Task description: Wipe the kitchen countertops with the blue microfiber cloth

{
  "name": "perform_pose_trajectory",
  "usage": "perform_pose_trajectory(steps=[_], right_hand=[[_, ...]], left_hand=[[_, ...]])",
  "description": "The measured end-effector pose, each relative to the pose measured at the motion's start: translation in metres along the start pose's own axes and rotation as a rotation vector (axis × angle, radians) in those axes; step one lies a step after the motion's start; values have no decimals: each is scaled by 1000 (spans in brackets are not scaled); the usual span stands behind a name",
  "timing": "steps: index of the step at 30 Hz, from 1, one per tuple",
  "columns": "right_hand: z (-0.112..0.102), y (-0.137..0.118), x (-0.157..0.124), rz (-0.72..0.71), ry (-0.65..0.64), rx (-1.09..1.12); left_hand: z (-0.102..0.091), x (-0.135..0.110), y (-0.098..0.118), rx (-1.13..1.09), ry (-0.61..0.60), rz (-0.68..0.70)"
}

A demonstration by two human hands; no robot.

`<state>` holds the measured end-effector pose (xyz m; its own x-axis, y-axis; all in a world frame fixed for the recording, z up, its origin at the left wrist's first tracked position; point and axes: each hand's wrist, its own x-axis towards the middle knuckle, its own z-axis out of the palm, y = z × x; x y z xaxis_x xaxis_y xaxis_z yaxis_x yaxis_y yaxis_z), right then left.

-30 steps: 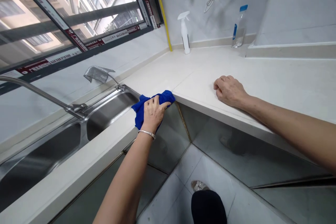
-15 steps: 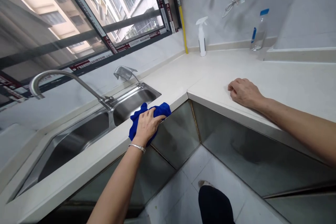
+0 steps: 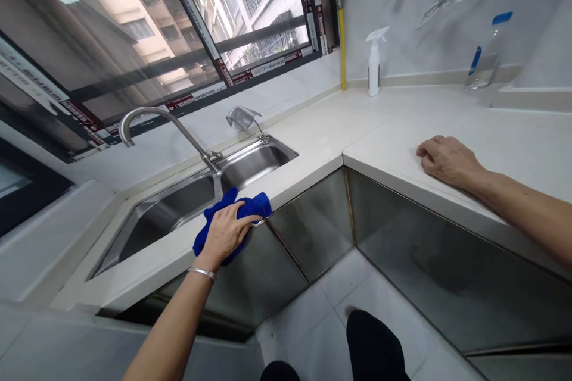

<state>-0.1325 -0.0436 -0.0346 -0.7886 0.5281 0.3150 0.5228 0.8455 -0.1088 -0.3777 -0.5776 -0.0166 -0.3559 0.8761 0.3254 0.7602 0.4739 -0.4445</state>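
My left hand (image 3: 227, 229) is pressed over a bunched blue cloth (image 3: 255, 205), gripping it against the front edge of the pale countertop (image 3: 308, 174). The cloth lies just in front of the double steel sink and hangs partly over the edge. A silver bracelet (image 3: 202, 272) circles that wrist. On the other arm of the counter, my right hand (image 3: 449, 161) rests with its fingers loosely curled under. Nothing shows in its grasp, though the fingertips are partly hidden.
The sink (image 3: 250, 169) has a curved faucet (image 3: 167, 116) and a smaller tap wrapped in grey film (image 3: 242, 116). A white spray bottle (image 3: 374, 68) and a clear bottle with a blue cap (image 3: 486, 65) stand near the wall. Grey cabinet doors (image 3: 313, 220) are below.
My left hand and the blue cloth have slid leftward along the counter's front edge, beside the left basin. The view has turned left. My right hand stays on the counter.
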Motion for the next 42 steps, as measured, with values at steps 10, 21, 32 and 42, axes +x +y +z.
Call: perform_pose_trajectory(steps=[10,21,32,42], right_hand=[[-1,0,0,27,-31,-22],[4,4,-3,-7,-65,-51],[1,2,-7,-26,-60,-73],[16,14,3,44,-31,-118]], left_hand=[[-1,-59,-27,64,33,-43],[-9,-123,-44,163,73,-141],[-7,-205,-48,347,92,-485],[-9,-209,-60,307,98,-594]])
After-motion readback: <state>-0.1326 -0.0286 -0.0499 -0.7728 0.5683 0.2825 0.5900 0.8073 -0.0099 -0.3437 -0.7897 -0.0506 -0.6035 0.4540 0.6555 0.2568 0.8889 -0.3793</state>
